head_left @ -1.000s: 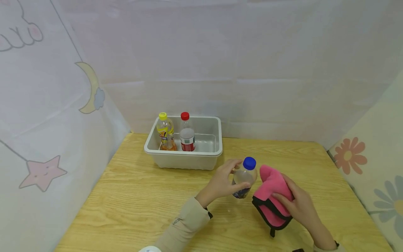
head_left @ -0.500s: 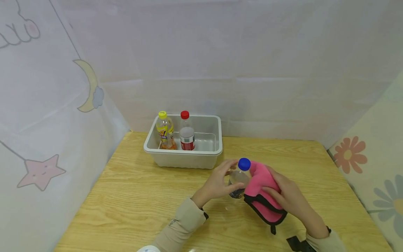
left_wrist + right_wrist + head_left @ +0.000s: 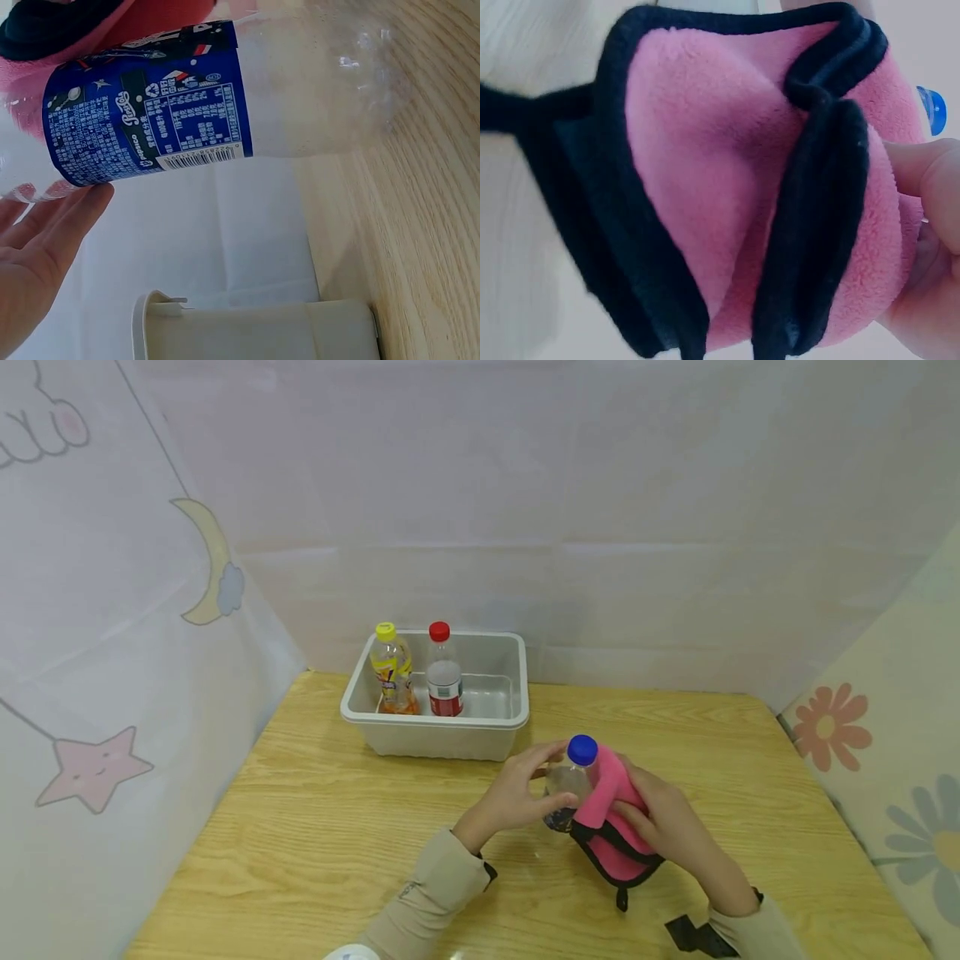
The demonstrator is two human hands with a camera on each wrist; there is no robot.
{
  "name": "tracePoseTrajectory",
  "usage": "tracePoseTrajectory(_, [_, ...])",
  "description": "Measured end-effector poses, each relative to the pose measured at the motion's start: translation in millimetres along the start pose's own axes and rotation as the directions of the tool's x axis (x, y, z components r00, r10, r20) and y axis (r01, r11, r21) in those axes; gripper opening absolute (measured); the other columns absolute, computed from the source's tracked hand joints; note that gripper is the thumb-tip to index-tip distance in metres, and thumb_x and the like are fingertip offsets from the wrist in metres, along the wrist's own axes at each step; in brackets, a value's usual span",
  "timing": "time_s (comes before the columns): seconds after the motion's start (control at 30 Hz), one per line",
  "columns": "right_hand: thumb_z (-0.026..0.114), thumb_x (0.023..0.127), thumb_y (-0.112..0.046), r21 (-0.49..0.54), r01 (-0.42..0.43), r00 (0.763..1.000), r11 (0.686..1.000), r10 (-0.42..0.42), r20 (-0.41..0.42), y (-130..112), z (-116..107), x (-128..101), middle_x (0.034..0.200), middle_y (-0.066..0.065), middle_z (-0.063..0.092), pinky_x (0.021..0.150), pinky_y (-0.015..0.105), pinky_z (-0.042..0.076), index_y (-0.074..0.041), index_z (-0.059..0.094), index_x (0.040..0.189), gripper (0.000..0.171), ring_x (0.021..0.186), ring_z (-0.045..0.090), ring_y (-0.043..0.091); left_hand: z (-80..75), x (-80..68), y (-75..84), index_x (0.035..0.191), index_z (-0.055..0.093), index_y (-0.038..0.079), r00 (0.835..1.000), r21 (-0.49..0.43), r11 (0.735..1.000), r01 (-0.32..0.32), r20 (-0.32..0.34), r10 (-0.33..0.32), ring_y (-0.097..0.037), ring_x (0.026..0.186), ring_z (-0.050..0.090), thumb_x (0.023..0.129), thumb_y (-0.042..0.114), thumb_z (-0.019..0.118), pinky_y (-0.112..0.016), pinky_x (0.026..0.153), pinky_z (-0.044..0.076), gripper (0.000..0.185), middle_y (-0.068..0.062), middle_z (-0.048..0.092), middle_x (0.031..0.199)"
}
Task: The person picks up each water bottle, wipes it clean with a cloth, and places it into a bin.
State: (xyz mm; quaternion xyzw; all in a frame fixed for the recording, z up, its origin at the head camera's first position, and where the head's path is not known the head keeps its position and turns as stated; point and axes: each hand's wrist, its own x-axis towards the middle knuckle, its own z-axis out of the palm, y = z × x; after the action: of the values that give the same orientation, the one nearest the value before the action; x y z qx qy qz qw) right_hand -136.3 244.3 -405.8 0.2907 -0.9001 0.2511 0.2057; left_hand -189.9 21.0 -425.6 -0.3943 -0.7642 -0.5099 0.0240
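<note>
A clear plastic bottle with a blue cap (image 3: 582,750) and a dark blue label (image 3: 150,105) is gripped by my left hand (image 3: 517,793), thumb on the near side and fingers behind. Its bottom end looks see-through in the left wrist view. My right hand (image 3: 663,818) holds a folded pink cloth (image 3: 618,852) with black edging, thumb across its front. The cloth lies against the bottle's right side and hides part of it. In the right wrist view the cloth's folds (image 3: 697,165) fill the middle, and the blue cap (image 3: 931,111) peeks out behind.
A light grey plastic basin (image 3: 435,739) stands at the back of the wooden table (image 3: 315,835). Inside it are a yellow-capped bottle (image 3: 392,672) and a red-capped bottle (image 3: 444,681), both upright. Pale printed curtains (image 3: 450,527) enclose the table's back and sides.
My right hand has moved left with the pink cloth, bringing it from beside the bottle to against it. The bottle has shifted slightly left in my left hand.
</note>
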Motion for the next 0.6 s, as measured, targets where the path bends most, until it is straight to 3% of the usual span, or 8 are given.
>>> tracePoseTrajectory(0.1, [0.074,0.067,0.008,0.036,-0.005,1.000,0.999,0.006,-0.029,5,9,-4,0.104,0.020,0.062,0.064,0.036,0.052,0.011,0.046,0.125,0.064,0.086,0.061,0.027,-0.1,0.8,1.1,0.136,0.040,0.007,1.000,-0.012,1.000,0.018,0.004,-0.018,-0.017,0.114,0.049,0.080,0.018,0.072,-0.020,0.087,0.045,0.065,-0.010,0.047,0.132])
tracePoseTrajectory(0.33, [0.070,0.066,0.017,0.203,-0.046,0.994,0.978,0.064,-0.085,14,34,-15,0.100,0.019,0.064,0.067,0.018,0.048,0.012,0.047,0.123,0.062,0.086,0.060,0.013,0.1,0.4,1.5,0.136,0.041,0.009,0.998,-0.070,0.995,0.068,0.011,-0.067,-0.017,0.115,0.049,0.080,0.017,0.071,-0.021,0.087,0.045,0.064,-0.007,0.047,0.132])
tracePoseTrajectory(0.6, [0.067,0.071,0.014,0.236,-0.128,0.991,0.963,0.136,-0.017,20,57,-27,0.103,0.018,0.063,0.066,0.027,0.051,0.010,0.048,0.122,0.055,0.088,0.058,0.012,0.1,-3.6,1.7,0.137,0.040,0.011,0.997,-0.115,0.990,0.077,0.003,-0.078,-0.018,0.117,0.047,0.081,0.015,0.070,-0.024,0.089,0.045,0.064,-0.006,0.045,0.134])
